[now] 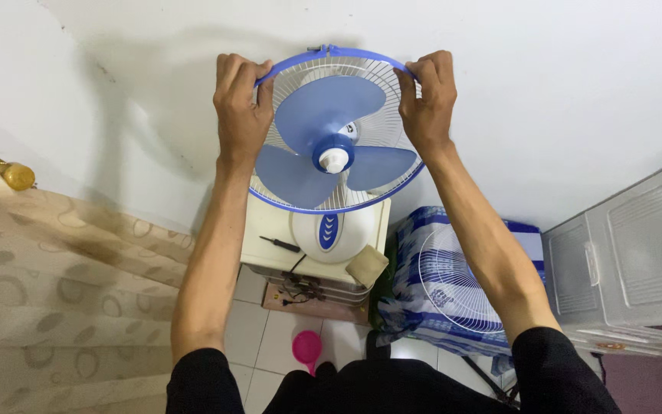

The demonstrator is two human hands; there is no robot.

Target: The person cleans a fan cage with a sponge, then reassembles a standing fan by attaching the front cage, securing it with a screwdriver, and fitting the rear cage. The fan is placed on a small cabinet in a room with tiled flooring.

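A desk fan with three blue blades (323,134) and a white rear wire guard stands on a small cream cabinet (266,238). A blue rim ring (331,52) runs round the guard. My left hand (240,103) grips the ring at its upper left. At the upper right of the ring is my right hand (427,100), closed on it too. The blades are bare at the front. The white front guard (453,287) lies apart on a blue patterned cloth to the right.
A black screwdriver (280,244) and a tan cloth (367,265) lie on the cabinet top. Grey plastic drawers (637,261) stand at the right, a patterned curtain (55,291) at the left. A pink scoop (306,349) lies on the tiled floor. White wall is behind the fan.
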